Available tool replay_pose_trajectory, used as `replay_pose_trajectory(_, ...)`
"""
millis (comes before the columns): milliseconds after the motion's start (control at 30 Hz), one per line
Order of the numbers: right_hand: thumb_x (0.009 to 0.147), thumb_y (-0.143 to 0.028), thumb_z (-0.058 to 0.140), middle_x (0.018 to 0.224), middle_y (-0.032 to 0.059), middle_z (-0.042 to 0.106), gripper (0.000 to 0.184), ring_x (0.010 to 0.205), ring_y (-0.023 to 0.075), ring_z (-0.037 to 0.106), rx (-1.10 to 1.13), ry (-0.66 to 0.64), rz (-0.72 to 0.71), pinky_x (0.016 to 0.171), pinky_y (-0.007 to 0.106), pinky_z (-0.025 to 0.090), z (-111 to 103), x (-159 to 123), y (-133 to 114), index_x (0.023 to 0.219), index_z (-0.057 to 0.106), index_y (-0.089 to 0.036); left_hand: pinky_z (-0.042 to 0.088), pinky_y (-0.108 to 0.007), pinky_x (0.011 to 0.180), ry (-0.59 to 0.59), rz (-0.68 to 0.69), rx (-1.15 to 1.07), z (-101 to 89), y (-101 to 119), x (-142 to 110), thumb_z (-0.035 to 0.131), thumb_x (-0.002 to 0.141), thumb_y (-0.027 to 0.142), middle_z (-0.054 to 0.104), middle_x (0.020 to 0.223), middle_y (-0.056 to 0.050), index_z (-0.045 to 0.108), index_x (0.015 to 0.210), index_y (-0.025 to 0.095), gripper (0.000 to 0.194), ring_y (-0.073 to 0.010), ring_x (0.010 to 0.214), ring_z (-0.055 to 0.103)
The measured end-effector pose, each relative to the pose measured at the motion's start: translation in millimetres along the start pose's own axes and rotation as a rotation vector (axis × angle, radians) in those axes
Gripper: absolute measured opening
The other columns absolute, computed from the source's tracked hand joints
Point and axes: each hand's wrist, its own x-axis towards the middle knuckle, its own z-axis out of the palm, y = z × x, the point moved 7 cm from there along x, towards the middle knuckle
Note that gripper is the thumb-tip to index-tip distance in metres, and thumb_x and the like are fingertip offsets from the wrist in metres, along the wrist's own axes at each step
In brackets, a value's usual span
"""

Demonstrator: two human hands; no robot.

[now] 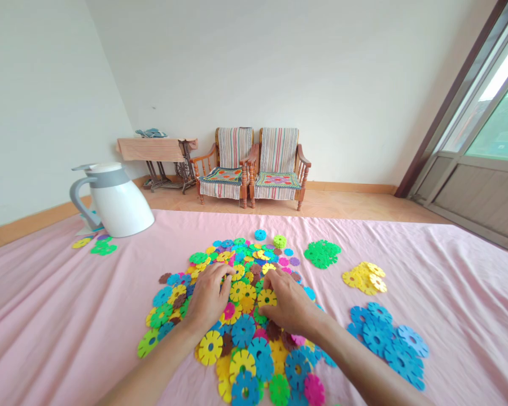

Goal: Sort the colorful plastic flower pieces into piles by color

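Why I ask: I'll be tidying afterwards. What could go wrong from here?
The right forearm passes close beside the pile of notched blue plastic discs and might scatter it. The rounded white-and-grey jug stands on the creased pink cloth; a tug there could unsteady it.

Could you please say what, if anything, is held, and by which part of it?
It cannot be told: the left hand and right hand are at the disc pile, but neither shows a clear grip.

Pink cloth point(461, 293) | mixed disc pile point(243, 330); green, yellow, blue piles; white jug point(125, 207)
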Motion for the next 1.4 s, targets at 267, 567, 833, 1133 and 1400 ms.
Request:
replay_pose_trajectory(267, 0.074, -0.022, 0.051, 0.062, -0.0021, 0.058, 0.007, 0.057, 0.0126, 0.053, 0.142, 0.239, 0.131, 0.053, 0.023, 0.035, -43, 12, 68, 0.074, 0.057, -0.020, 0.046, -0.040, 0.086, -0.010, -0.011, -0.011, 1.2, -2, 0, 0.042, 0.087, 0.016, 0.064, 0.093, -0.005, 0.061, 0.088, 0.021, 0.020, -0.0229, 0.094, 0.058)
replay_pose_trajectory(567, 0.075, -0.025, 0.044, 0.085, 0.0099, 0.067, 0.028, 0.077, 0.0221, 0.064, 0.072, 0.565, 0.383, 0.069, 0.034, 0.048, -90, 8, 170, 0.094, 0.061, -0.016, 0.046, -0.039, 0.084, 0.004, 0.003, -0.006, 1.7, -2, 1, 0.042, 0.086, 0.015, 0.065, 0.092, -0.005, 0.061, 0.087, 0.021, 0.019, -0.0227, 0.093, 0.059)
replay_pose_trajectory(833, 0.079, -0.022, 0.047, 0.078, 0.0040, 0.064, 0.017, 0.072, 0.0170, 0.059, 0.095, 0.411, 0.105, 0.069, 0.030, 0.047, -45, 10, 78, 0.085, 0.063, -0.018, 0.047, -0.039, 0.083, 0.013, 0.005, -0.004, -1.3, 2, 0, 0.043, 0.085, 0.014, 0.065, 0.090, -0.005, 0.060, 0.087, 0.021, 0.018, -0.0224, 0.091, 0.059)
replay_pose_trajectory(1133, 0.073, -0.022, 0.062, 0.111, 0.0108, 0.061, 0.026, 0.097, 0.0240, 0.057, -0.007, 0.125, -0.096, 0.082, 0.035, 0.045, 6, 1, -26, 0.098, 0.061, -0.017, 0.046, -0.039, 0.086, -0.011, 0.034, 0.042, 0.4, 4, -1, 0.050, 0.083, 0.015, 0.064, 0.093, -0.004, 0.060, 0.091, 0.022, 0.014, -0.0229, 0.095, 0.058)
replay_pose_trajectory(1400, 0.067, -0.016, 0.061, 0.086, 0.0040, 0.061, 0.026, 0.080, 0.0188, 0.057, 0.070, 0.125, 0.006, 0.067, 0.028, 0.042, 14, 11, -22, 0.091, 0.054, -0.018, 0.046, -0.039, 0.088, -0.024, 0.046, 0.071, 1.0, 5, -3, 0.053, 0.082, 0.016, 0.063, 0.097, -0.005, 0.060, 0.095, 0.022, 0.015, -0.0238, 0.098, 0.058)
